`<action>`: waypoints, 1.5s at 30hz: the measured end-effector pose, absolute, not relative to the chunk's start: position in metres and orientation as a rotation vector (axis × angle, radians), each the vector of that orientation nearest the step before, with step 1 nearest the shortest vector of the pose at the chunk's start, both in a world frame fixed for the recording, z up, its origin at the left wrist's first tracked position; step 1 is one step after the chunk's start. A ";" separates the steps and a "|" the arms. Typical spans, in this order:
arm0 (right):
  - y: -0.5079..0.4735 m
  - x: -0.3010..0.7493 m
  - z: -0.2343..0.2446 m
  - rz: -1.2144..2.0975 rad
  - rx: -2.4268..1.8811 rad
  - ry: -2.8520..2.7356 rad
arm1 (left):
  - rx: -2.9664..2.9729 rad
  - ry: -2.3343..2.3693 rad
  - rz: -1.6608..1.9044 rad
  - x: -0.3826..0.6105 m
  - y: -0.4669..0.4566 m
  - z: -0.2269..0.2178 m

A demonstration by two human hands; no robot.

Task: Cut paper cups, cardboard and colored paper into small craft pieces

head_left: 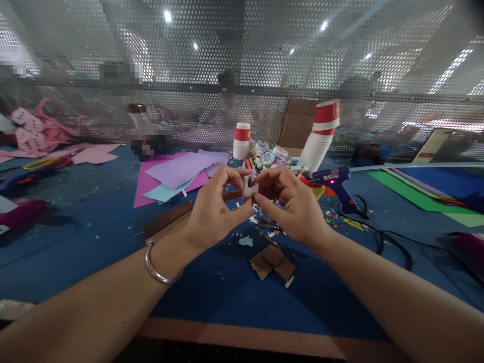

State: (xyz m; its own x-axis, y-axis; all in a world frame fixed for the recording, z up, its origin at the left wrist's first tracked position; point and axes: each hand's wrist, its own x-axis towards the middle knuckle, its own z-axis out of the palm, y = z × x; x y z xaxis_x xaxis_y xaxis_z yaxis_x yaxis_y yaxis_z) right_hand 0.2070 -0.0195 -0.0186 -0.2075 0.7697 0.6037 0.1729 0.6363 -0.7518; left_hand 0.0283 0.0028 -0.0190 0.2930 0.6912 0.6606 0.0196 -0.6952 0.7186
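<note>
Head view, piece in hand: small whitish block with a purple strip at its top [248,191], at the clock's centre, held above the blue table [212,292].
Left hand [214,206]: thumb and fingers pinched on the block from nine o'clock; silver bracelet [151,264] at the wrist.
Right hand [297,206]: thumb and fingers closed on it from three o'clock.
Glue gun: blue plastic, red light [342,187], three o'clock, beyond the right hand.
Cardboard scraps: brown, flat [273,256], between five and six o'clock.
Paper cups: tall white-and-red stack [314,146], towards two o'clock.
</note>
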 end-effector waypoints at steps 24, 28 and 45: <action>-0.022 0.201 -0.013 0.674 -0.706 -1.622 | 2.102 0.629 1.591 0.032 -0.010 -0.017; -0.022 0.199 -0.013 0.694 -0.714 -1.609 | 2.110 0.636 1.585 0.031 -0.011 -0.018; -0.026 0.203 -0.015 0.481 -0.835 -1.663 | 1.989 0.753 1.438 0.028 0.003 -0.017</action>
